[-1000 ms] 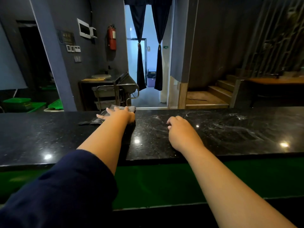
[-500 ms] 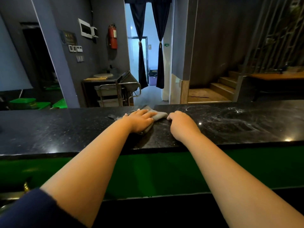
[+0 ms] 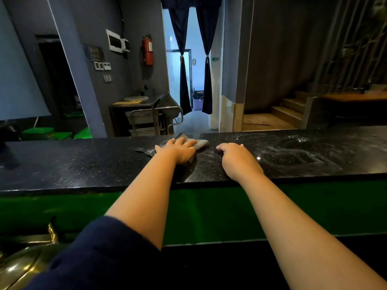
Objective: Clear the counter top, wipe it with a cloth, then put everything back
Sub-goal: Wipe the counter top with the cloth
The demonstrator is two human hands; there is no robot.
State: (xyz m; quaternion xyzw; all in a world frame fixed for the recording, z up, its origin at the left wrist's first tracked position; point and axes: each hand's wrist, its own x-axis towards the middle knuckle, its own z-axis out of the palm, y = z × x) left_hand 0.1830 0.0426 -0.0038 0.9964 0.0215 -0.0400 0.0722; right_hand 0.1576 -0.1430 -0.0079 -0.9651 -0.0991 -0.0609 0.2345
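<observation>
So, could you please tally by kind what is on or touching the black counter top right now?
Cloth: 1, grey cloth under the left hand
Hands: 2, left hand pressing the cloth, right hand resting on the counter top
Total: 3

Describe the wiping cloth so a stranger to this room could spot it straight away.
Start at the long black speckled counter top that runs across the view above a green panel. Near its far edge, about midway along, the left hand presses flat on a grey cloth. It is the only soft, pale thing on the dark stone; the right hand beside it rests on bare counter.
</observation>
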